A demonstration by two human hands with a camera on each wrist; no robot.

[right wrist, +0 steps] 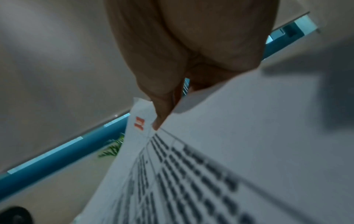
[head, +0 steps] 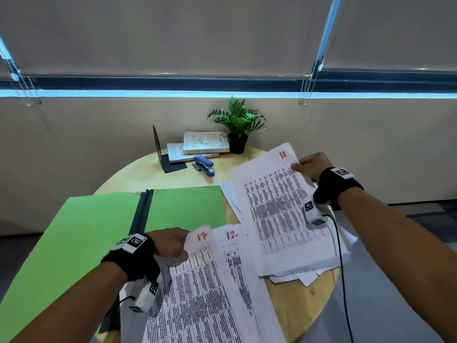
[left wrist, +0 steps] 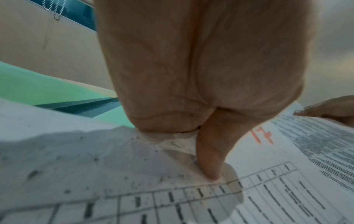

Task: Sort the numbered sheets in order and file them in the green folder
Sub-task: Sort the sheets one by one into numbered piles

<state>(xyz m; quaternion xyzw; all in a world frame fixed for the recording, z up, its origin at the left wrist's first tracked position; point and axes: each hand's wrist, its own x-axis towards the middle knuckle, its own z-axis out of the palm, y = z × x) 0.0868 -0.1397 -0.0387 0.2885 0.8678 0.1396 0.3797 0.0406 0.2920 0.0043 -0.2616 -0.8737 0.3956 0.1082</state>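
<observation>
**Both hands full of numbered sheets**

Left hand (head: pixel 170 242) pinches the white printed sheet marked 17 (head: pixel 197 288), fanned over the sheet marked 12 (head: pixel 241 273), at the near edge of the round wooden table (head: pixel 158 179). Right hand (head: pixel 312 165) pinches the sheet marked 11 (head: pixel 274 201) above a loose paper pile (head: pixel 294 277) by the right edge. Open green card folder (head: pixel 81 231) lies along the left edge.

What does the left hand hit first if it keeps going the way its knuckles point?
Probably the sheet marked 12, fanned just beyond the sheet marked 17 that the left hand pinches. Past it lies the sheet marked 11, held by the right hand. Depth is unclear.
</observation>
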